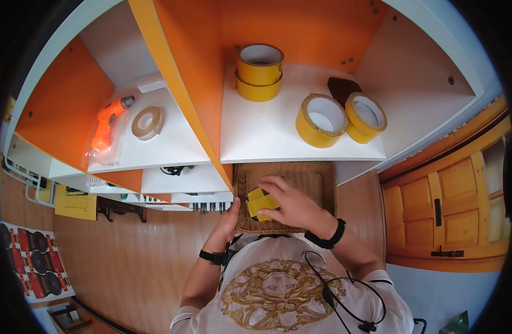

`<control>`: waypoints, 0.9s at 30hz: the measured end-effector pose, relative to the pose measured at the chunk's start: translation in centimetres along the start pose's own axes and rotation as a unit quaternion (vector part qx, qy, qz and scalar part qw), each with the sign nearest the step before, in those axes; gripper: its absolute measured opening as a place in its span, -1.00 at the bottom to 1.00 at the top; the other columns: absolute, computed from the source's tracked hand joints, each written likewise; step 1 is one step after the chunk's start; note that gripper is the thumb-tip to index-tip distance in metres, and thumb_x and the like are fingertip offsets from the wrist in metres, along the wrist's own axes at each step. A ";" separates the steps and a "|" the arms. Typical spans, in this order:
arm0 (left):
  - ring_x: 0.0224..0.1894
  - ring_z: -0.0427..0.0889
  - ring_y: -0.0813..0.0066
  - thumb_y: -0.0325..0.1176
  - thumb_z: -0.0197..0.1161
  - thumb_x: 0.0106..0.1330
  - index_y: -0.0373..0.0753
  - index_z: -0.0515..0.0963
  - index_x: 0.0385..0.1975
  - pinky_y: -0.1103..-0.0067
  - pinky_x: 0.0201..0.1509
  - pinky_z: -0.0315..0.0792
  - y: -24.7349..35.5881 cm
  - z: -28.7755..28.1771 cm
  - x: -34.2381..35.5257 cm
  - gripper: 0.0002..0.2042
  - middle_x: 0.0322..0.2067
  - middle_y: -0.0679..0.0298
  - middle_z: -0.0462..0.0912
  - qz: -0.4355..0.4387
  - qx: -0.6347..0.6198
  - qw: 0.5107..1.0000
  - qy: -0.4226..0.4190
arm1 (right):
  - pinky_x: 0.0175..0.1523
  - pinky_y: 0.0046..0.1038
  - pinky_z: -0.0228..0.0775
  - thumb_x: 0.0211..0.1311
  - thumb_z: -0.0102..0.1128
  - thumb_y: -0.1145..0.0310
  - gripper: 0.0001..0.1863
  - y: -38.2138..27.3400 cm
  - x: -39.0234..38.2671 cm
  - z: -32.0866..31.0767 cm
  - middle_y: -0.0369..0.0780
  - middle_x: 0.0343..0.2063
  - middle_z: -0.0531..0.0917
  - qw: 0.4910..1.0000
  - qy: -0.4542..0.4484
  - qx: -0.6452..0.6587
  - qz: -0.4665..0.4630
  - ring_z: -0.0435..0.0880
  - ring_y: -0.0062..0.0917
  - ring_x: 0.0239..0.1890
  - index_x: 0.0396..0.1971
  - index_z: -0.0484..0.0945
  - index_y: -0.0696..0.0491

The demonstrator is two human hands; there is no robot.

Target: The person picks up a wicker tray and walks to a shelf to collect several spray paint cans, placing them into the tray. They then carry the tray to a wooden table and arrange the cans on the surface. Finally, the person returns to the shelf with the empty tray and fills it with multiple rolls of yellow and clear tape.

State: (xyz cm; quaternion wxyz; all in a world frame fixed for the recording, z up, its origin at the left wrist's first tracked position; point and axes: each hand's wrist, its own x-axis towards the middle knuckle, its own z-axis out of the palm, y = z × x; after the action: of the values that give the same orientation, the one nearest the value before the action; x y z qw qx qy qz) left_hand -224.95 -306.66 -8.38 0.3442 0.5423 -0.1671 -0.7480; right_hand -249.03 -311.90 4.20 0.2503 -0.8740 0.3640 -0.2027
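A brown wicker basket (314, 183) is in front of my body, just below the shelf's front edge. My right hand (292, 205) reaches over it from the right, with thumb and fingers closed round a yellow and black blocky thing (257, 201). That thing is at the basket's left side, and my palm and fingers hide part of it, so its kind cannot be made out. My left hand (228, 222) grips the basket's left rim, its fingers partly hidden along the side. Each wrist wears a black band.
On the white shelf (256, 133) stand two stacked yellow tape rolls (260, 75), two more yellow rolls (317, 136) and a dark flat object (343, 89). The left compartment holds an orange glue gun (107, 125) and a beige tape roll (147, 123). An orange divider (183, 83) separates them.
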 end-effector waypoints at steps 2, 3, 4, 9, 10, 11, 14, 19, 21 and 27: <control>0.59 0.25 0.28 0.42 0.14 0.51 -0.21 0.17 0.66 0.19 0.53 0.26 0.3 -0.1 -0.4 -0.05 0.60 0.19 0.29 -0.005 0.007 1.000 0.012 | 0.21 -0.17 0.60 0.36 0.48 0.11 -0.46 -4.0 2.1 -5.2 -0.09 0.13 0.65 0.993 0.090 -0.001 -0.075 0.71 -0.08 0.10 0.19 0.61 0.13; 0.61 0.20 0.28 0.43 0.14 0.50 -0.20 0.15 0.67 0.18 0.55 0.22 0.8 0.5 -1.1 -0.03 0.62 0.20 0.26 -0.005 0.012 1.000 0.017 | 0.14 -0.18 0.63 0.35 0.49 0.13 -0.49 -5.1 3.2 -7.6 -0.10 0.08 0.67 0.987 0.124 -0.022 -0.102 0.73 -0.10 0.04 0.15 0.63 0.12; 0.57 0.26 0.28 0.41 0.13 0.52 -0.22 0.16 0.66 0.22 0.51 0.28 0.9 0.9 -1.3 -0.05 0.59 0.18 0.29 0.000 0.015 1.000 0.021 | 0.06 -0.19 0.66 0.34 0.50 0.15 -0.53 -6.3 4.2 -9.9 -0.12 0.02 0.70 0.978 0.157 -0.045 -0.129 0.76 -0.12 -0.03 0.11 0.64 0.11; 0.32 0.64 0.31 0.32 0.06 0.62 -0.34 0.24 0.60 0.47 0.19 0.63 0.2 0.3 -1.2 -0.14 0.41 0.06 0.55 0.050 0.037 0.996 0.063 | -0.10 -0.17 0.64 0.34 0.45 0.27 -0.66 -9.9 9.5 -17.7 -0.07 -0.11 0.73 0.954 0.231 -0.146 -0.126 0.75 -0.08 -0.10 0.00 0.67 0.12; 0.31 0.65 0.32 0.34 0.07 0.60 -0.35 0.24 0.60 0.50 0.16 0.63 -0.3 0.0 -0.7 -0.12 0.39 0.07 0.57 0.060 0.046 0.995 0.069 | -0.03 -0.13 0.63 0.34 0.43 0.30 -0.67 -10.3 10.6 -18.9 -0.04 -0.14 0.74 0.953 0.214 -0.190 -0.099 0.74 -0.04 -0.08 0.01 0.67 0.15; 0.31 0.65 0.32 0.35 0.08 0.59 -0.35 0.24 0.60 0.50 0.17 0.62 -0.4 -0.3 -0.5 -0.11 0.39 0.07 0.57 0.045 0.054 0.995 0.068 | 0.01 -0.12 0.63 0.34 0.41 0.31 -0.65 -9.8 11.8 -19.4 -0.04 -0.12 0.75 0.952 0.201 -0.210 -0.091 0.75 -0.04 -0.07 0.04 0.68 0.14; 0.30 0.64 0.35 0.37 0.10 0.57 -0.36 0.24 0.60 0.52 0.16 0.60 -0.5 -0.5 0.2 -0.08 0.39 0.08 0.58 0.010 0.080 0.995 0.055 | 0.11 -0.12 0.62 0.36 0.38 0.31 -0.61 -6.4 15.1 -20.7 -0.04 -0.04 0.77 0.941 0.163 -0.285 -0.084 0.77 -0.06 -0.01 0.13 0.68 0.12; 0.20 0.70 0.39 0.37 0.09 0.58 -0.41 0.26 0.57 0.54 -0.07 0.62 -2.8 -2.8 2.7 -0.08 0.35 0.10 0.61 0.038 -0.005 0.999 0.011 | 0.14 -0.18 0.59 0.36 0.40 0.31 -0.57 -5.2 19.3 -20.8 -0.01 -0.04 0.78 0.949 0.019 -0.313 0.014 0.79 -0.08 -0.04 0.19 0.65 0.10; 0.15 0.73 0.39 0.37 0.08 0.58 -0.42 0.27 0.56 0.55 -0.15 0.61 -3.0 -2.2 3.0 -0.08 0.32 0.09 0.63 0.047 -0.006 0.999 0.013 | 0.13 -0.17 0.60 0.36 0.40 0.31 -0.57 -2.9 19.6 -20.5 0.00 -0.09 0.79 0.941 0.033 -0.338 -0.005 0.79 -0.09 -0.05 0.18 0.66 0.09; 0.15 0.73 0.35 0.41 0.07 0.56 -0.41 0.27 0.56 0.52 -0.08 0.63 -2.5 -2.8 2.7 -0.05 0.31 0.04 0.63 0.020 0.037 0.999 0.008 | 0.05 -0.20 0.61 0.36 0.40 0.32 -0.69 -3.7 18.6 -22.8 0.01 -0.18 0.81 0.956 0.108 -0.273 -0.002 0.80 -0.11 -0.13 0.03 0.74 0.12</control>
State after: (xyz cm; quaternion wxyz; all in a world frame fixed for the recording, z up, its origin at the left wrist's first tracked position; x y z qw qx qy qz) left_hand -223.62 -306.45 -12.82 0.3401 0.5569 -0.2033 -0.7300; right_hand -247.13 -329.97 27.59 -0.0387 -0.8827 0.4283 -0.1895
